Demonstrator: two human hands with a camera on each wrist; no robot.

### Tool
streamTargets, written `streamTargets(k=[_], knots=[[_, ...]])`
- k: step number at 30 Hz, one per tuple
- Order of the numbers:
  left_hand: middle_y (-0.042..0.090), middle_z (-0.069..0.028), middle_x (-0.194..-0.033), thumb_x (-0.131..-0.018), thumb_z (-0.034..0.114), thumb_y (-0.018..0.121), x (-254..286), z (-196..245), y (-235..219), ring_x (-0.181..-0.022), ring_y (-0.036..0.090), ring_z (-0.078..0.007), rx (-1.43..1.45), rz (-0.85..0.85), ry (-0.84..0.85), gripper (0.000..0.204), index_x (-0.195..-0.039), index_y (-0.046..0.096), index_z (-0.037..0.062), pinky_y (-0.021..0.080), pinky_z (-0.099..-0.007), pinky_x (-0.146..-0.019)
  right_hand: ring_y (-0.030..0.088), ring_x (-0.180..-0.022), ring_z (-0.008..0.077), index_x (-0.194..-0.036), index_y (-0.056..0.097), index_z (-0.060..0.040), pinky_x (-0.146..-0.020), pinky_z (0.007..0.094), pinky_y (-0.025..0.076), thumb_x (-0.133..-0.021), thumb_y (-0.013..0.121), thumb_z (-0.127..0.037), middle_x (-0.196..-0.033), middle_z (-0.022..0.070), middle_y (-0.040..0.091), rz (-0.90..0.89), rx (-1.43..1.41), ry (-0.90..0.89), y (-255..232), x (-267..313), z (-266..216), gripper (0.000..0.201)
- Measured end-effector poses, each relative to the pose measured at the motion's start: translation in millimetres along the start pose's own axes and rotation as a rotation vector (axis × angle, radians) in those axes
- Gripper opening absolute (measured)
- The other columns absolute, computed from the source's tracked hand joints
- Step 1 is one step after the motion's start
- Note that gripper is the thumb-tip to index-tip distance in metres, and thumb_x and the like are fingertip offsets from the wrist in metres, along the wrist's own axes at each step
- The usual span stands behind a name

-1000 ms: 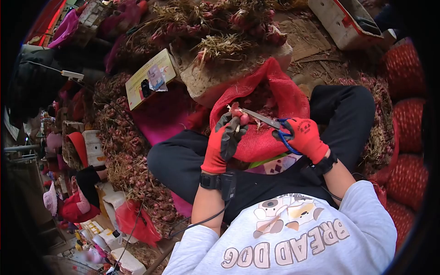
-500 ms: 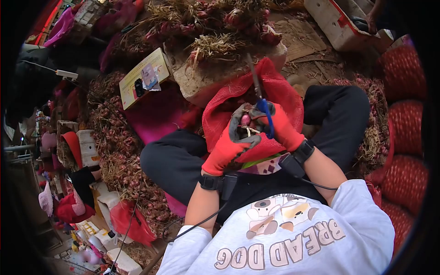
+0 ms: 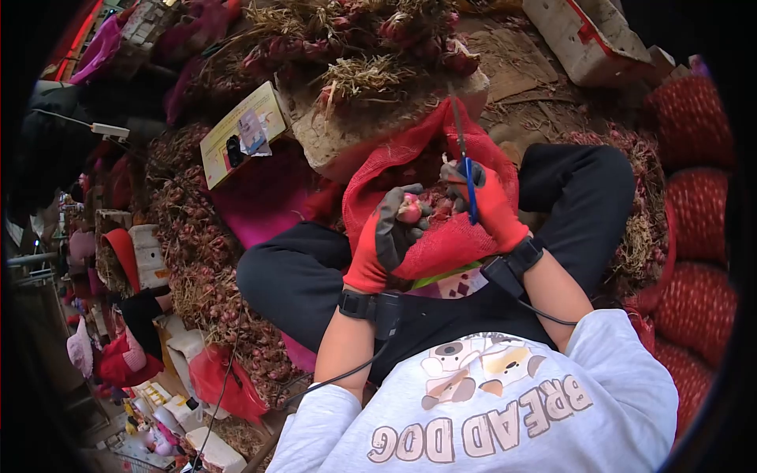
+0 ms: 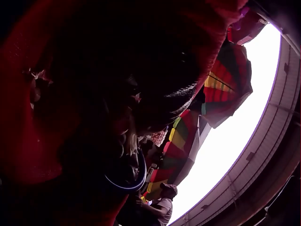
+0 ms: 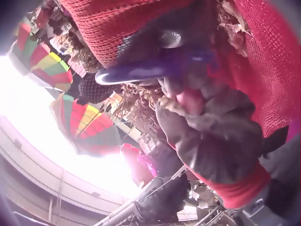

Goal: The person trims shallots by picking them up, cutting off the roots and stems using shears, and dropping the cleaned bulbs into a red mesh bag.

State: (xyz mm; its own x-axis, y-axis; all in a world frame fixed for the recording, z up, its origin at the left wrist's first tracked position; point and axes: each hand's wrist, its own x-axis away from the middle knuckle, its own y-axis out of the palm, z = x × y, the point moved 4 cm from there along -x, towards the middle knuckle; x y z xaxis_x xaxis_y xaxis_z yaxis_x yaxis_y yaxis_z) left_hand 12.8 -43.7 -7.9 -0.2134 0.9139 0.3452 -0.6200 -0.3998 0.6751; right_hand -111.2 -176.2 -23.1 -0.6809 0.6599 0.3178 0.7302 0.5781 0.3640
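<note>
Both hands wear red gloves with dark grey palms. In the head view my left hand [image 3: 380,240] holds a pink shallot [image 3: 410,209] in its curled fingers, over the mouth of a red mesh sack [image 3: 438,251]. The right wrist view shows the shallot [image 5: 190,100] between grey fingers. My right hand [image 3: 495,206] grips scissors [image 3: 471,191] with blue handles, their blades pointing away from me, and its fingertips are near a pale scrap. A blue handle loop [image 4: 123,188] also shows in the dark left wrist view. Loose shallots and skins lie inside the sack, partly hidden.
Bundles of dried shallots [image 3: 371,79] lie on a foam block [image 3: 323,130] beyond the sack. More shallots [image 3: 197,252] cover the ground at left. Filled red mesh sacks [image 3: 694,213] are stacked at right. A yellow board [image 3: 264,118] stands near the block.
The scissors, first pointing left at the shallot, have swung to point away from me. The hands came together half a second ago and are now apart, the left still holding a shallot.
</note>
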Motion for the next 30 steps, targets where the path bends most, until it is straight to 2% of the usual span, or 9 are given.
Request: streamTargets(k=[6, 12, 14, 17, 20, 23, 26, 29, 30], knots=[[0.06, -0.0068, -0.097, -0.097, 0.052, 0.044, -4, -13, -23, -0.075, 0.058, -0.0115, 0.071, 0.053, -0.046, 0.061, -0.133, 0.043, 0.003, 0.049, -0.0238, -0.065, 0.063, -0.086, 0.0131, -0.115, 0.056, -0.0016, -0.079, 0.028, 0.05, -0.085, 0.069, -0.012, -0.089, 0.0049, 0.064, -0.137, 0.401, -0.336, 39, 22, -33, 0.034], [0.058, -0.0083, -0.109, -0.101, 0.039, 0.04, -6, -14, -10, -0.089, 0.06, -0.0192, -0.85, 0.145, 0.216, 0.048, -0.134, 0.046, 0.0045, 0.052, -0.0324, -0.076, 0.058, -0.088, 0.0102, -0.113, 0.057, -0.0026, -0.078, 0.0269, 0.048, -0.085, 0.069, -0.009, -0.099, 0.004, 0.062, -0.139, 0.4, -0.246, 39, 16, -1, 0.031], [0.058, -0.0087, -0.111, -0.101, 0.036, 0.04, -12, -22, -16, -0.093, 0.06, -0.0182, -0.817, 0.165, 0.265, 0.046, -0.134, 0.046, 0.004, 0.051, -0.0312, -0.078, 0.059, -0.088, 0.01, -0.112, 0.057, -0.0025, -0.078, 0.0267, 0.049, -0.085, 0.069, -0.009, -0.099, 0.0048, 0.063, -0.1, 0.432, -0.257, 40, 20, -6, 0.03], [0.059, -0.0083, -0.112, -0.101, 0.031, 0.04, -19, -28, -29, -0.096, 0.059, -0.0154, -0.813, 0.201, 0.443, 0.043, -0.133, 0.047, 0.0037, 0.05, -0.0279, -0.08, 0.06, -0.088, 0.0114, -0.111, 0.058, -0.0013, -0.076, 0.0285, 0.049, -0.084, 0.069, -0.008, -0.098, 0.0052, 0.064, -0.037, 0.185, 0.014, 35, 18, -4, 0.03], [0.06, -0.0059, -0.106, -0.101, 0.026, 0.043, -16, -19, -19, -0.088, 0.058, -0.0105, -0.811, 0.265, 0.472, 0.04, -0.133, 0.047, 0.0031, 0.048, -0.0235, -0.076, 0.061, -0.088, 0.0122, -0.11, 0.058, -0.0013, -0.073, 0.0286, 0.05, -0.083, 0.069, -0.008, -0.096, 0.0051, 0.064, -0.035, 0.053, -0.018, 34, 15, -3, 0.029], [0.06, -0.0048, -0.103, -0.099, 0.02, 0.046, -13, -23, -9, -0.083, 0.056, -0.0097, -0.61, 0.208, 0.359, 0.036, -0.13, 0.049, 0.0021, 0.047, -0.0236, -0.072, 0.062, -0.088, 0.0148, -0.11, 0.054, -0.0014, -0.076, 0.0291, 0.05, -0.082, 0.071, -0.013, -0.103, 0.008, 0.063, -0.011, 0.748, -0.535, 25, 9, 19, 0.035], [0.059, -0.004, -0.099, -0.097, 0.016, 0.05, -6, -28, -19, -0.079, 0.054, -0.0078, -0.44, 0.312, 0.179, 0.031, -0.124, 0.053, 0.0009, 0.045, -0.023, -0.069, 0.061, -0.082, 0.0143, -0.106, 0.055, -0.0019, -0.071, 0.0295, 0.05, -0.081, 0.069, -0.012, -0.096, 0.0064, 0.063, -0.038, 1.064, -0.693, 42, 21, -4, 0.03], [0.056, -0.002, -0.096, -0.098, 0.022, 0.05, -12, -24, -15, -0.084, 0.053, -0.0101, -0.037, 0.081, 0.12, 0.036, -0.126, 0.049, 0.0003, 0.046, -0.0238, -0.076, 0.059, -0.072, 0.0111, -0.103, 0.057, -0.0026, -0.063, 0.0272, 0.049, -0.081, 0.067, -0.009, -0.088, 0.0043, 0.063, 0.053, 0.217, -0.055, 26, 9, 12, 0.025], [0.054, -0.0013, -0.095, -0.098, 0.023, 0.05, -12, -22, -12, -0.085, 0.053, -0.0109, 0.097, 0.005, 0.102, 0.037, -0.127, 0.047, 0.0001, 0.046, -0.0241, -0.079, 0.057, -0.07, 0.0098, -0.102, 0.057, -0.0029, -0.06, 0.0262, 0.047, -0.081, 0.067, -0.01, -0.086, 0.0037, 0.063, 0.051, 0.139, -0.061, 19, 6, 12, 0.024]])
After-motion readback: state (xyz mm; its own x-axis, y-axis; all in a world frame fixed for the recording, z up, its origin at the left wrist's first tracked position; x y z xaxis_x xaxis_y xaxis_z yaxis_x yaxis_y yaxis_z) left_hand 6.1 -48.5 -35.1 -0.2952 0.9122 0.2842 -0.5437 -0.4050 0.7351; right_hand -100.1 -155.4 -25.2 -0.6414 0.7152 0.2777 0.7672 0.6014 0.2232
